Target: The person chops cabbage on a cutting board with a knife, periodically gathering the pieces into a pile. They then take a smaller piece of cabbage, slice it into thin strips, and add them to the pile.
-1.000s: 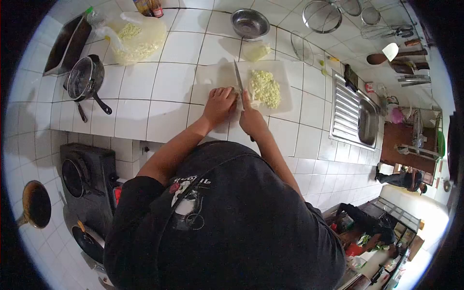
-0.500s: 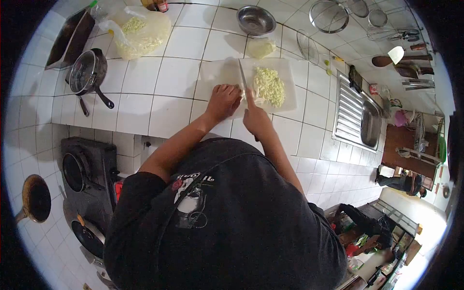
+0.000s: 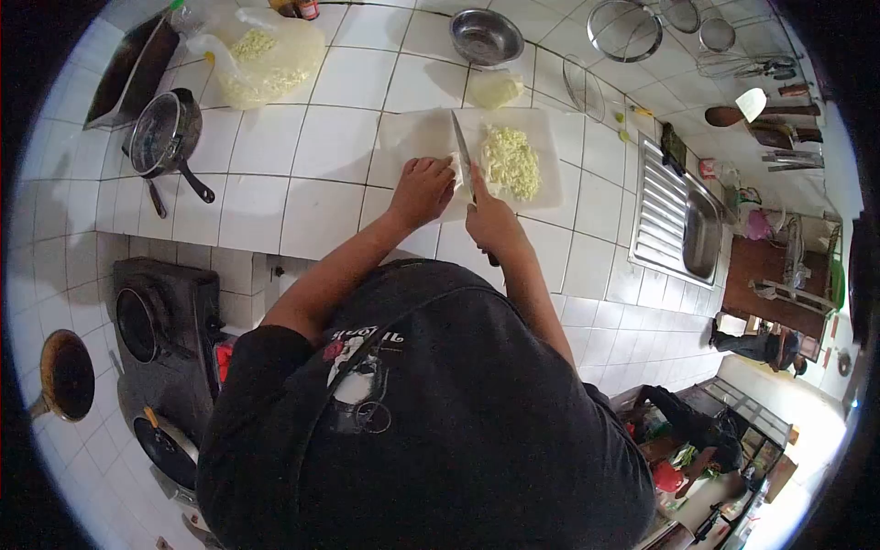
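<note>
Chopped pile (image 3: 511, 161) right of knife (image 3: 463, 158); steel bowl (image 3: 486, 37) beyond board (image 3: 412, 137)

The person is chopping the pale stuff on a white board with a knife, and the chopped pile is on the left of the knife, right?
Not quite. In the head view the chopped pile lies right of the knife, on the white board. The rest is right.

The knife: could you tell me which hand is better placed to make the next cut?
Right. The right hand grips the knife, while the left hand steadies the cabbage beside the blade.
</note>
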`<state>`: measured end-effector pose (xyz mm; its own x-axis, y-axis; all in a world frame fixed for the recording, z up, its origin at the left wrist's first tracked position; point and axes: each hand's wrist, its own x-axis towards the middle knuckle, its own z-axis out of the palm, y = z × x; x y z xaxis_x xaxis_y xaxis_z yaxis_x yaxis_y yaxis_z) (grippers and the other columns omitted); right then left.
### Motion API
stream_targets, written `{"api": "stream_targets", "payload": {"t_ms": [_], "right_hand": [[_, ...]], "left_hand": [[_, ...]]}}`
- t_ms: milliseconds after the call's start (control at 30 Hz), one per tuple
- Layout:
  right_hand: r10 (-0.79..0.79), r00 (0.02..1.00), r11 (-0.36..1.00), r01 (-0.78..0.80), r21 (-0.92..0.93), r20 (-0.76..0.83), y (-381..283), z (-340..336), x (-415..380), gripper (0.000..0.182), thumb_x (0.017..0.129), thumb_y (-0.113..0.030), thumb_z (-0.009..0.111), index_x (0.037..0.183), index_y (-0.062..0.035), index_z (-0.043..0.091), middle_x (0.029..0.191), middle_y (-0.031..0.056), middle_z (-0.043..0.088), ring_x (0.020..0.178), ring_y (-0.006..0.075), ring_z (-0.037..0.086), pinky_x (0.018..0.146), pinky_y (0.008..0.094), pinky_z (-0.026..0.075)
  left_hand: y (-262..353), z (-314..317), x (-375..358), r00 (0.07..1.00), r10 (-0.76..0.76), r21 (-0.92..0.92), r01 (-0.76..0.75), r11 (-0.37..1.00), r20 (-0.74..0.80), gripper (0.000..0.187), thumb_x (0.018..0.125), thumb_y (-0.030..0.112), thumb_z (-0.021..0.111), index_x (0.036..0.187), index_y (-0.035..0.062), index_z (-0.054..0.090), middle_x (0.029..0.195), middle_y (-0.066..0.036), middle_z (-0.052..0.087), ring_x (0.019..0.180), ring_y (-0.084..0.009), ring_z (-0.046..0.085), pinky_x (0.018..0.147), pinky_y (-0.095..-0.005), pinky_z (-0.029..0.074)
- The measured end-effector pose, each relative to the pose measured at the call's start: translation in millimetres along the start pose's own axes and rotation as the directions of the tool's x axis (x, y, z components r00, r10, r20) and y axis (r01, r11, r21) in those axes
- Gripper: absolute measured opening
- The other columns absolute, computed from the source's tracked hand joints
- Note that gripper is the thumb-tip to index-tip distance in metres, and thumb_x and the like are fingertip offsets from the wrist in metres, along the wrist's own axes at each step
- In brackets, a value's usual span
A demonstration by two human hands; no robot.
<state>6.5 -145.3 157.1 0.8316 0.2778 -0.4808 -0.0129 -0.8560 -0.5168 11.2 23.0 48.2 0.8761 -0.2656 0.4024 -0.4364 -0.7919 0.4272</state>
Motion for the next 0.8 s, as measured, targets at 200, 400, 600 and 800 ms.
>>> {"api": "stream_targets", "payload": {"t_ms": [200,400,600,800], "right_hand": [[-0.060,0.989,0.998,0.054,-0.041,-0.139,24.9,25.5,11.6,0.085,0.093,-0.007,0.047,0.164,-0.0172,0.002,0.088,0.0399,0.065,0.080,0.0562,0.065,0.075,0.0609,0.051],[0.001,0.998,1.000,-0.003,-0.030,-0.062,15.2,26.0,8.4,0.086,0.090,-0.007,0.048,0.163,-0.0137,0.002,0.085,0.0380,0.066,0.081,0.0544,0.066,0.076,0.0605,0.051],[0.089,0.993,0.996,-0.089,-0.006,0.072,-15.7,-8.2,-13.0,0.089,0.086,-0.006,0.048,0.163,-0.0128,0.003,0.087,0.0359,0.068,0.082,0.0501,0.069,0.078,0.0594,0.053],[-0.049,0.992,0.995,0.038,-0.093,-0.114,10.0,32.6,17.6,0.083,0.094,-0.009,0.046,0.163,-0.0129,0.001,0.081,0.0365,0.066,0.078,0.0487,0.069,0.077,0.0571,0.054]], "left_hand": [[-6.2,9.5,0.7,0.999,0.034,0.034,-0.035,0.999,0.036,0.024,0.089,0.017,0.066,0.111,0.0082,0.064,0.129,-0.009,0.062,0.117,-0.0283,0.058,0.101,-0.0484,0.041],[0.0,3.8,2.7,0.999,0.005,-0.020,-0.006,1.000,-0.033,0.020,0.086,0.017,0.067,0.103,0.0081,0.062,0.125,-0.011,0.060,0.116,-0.0309,0.057,0.100,-0.0497,0.042],[-1.7,1.4,0.1,0.998,0.031,-0.051,-0.034,0.998,-0.053,0.022,0.086,0.017,0.067,0.105,0.0074,0.063,0.122,-0.011,0.061,0.115,-0.0310,0.058,0.100,-0.0487,0.042],[-3.8,4.3,2.6,1.000,0.019,-0.011,-0.019,1.000,-0.011,0.020,0.087,0.017,0.066,0.105,0.0083,0.064,0.120,-0.010,0.063,0.116,-0.0303,0.058,0.100,-0.0481,0.042]]}}
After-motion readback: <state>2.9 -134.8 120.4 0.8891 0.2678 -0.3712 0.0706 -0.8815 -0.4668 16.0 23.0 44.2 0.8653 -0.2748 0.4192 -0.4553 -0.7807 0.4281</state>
